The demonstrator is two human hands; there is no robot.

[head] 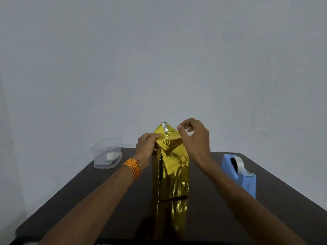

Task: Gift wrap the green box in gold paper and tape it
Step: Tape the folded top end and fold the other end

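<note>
Dark tabletop (pixel 212 200) against a plain pale wall. 1 blue tape dispenser (pixel 242 174) stands at the right side, roll of clear tape mounted in it, well apart from the work. 1 clear plastic container (pixel 108 152) sits at the far left corner, lid off or not discernible; something small and white lies inside, too blurred to identify. Nothing lies between either hand and the work.

Wrapped box (pixel 172 167) stands upright at the tabletop's centre, fully covered in gold paper (pixel 174 175); no green surface visible. The paper is creased along the left front edge. At the top the paper rises to a triangular flap with a silvery strip at its peak, which may be tape or the paper's underside: cannot tell. A gold reflection shows on the tabletop in front of the box.

Left hand (pixel 146 147), orange thread bands on the wrist, is at the box's upper left corner, fingers (pixel 155 136) closed in a pinch on the paper's folded edge there. Right hand (pixel 194 137) hovers at the upper right of the box, just beside the flap; thumb and forefinger are close together with the other fingers loosely curled. Whether they touch the paper or hold a bit of tape, cannot tell.
</note>
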